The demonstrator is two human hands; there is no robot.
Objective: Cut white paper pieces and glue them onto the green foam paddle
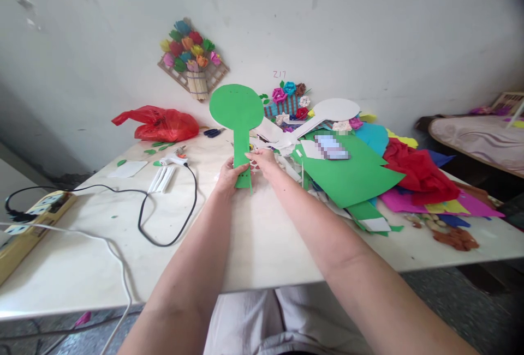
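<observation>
White wall backs a cluttered worktop point(254, 246). Both hands, left point(229, 172) and right point(262, 160), pinch the stem of a green cutout point(237, 112), holding it upright for inspection; paper scraps point(368, 175) lie just right.

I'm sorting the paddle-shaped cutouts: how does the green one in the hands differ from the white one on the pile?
The green cutout is held upright, round end up, by the left hand and right hand; the white cutout lies flat on the paper pile, untouched. The green cutout shows whole, while the white cutout's stem is partly covered by scraps. Both share a round head on a narrow stem.
</observation>
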